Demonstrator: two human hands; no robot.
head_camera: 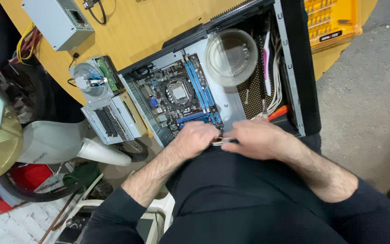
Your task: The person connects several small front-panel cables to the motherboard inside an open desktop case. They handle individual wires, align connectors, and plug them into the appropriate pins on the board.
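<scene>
Pliers, small and metallic, are gripped between both hands at the near edge of the open computer case on the counter. Left hand and right hand are curled closed around them, just beside the motherboard. A clear bowl is seen inside the case.

Blue-slotted dark motherboard in a black case, orange screwdriver set.
</scene>
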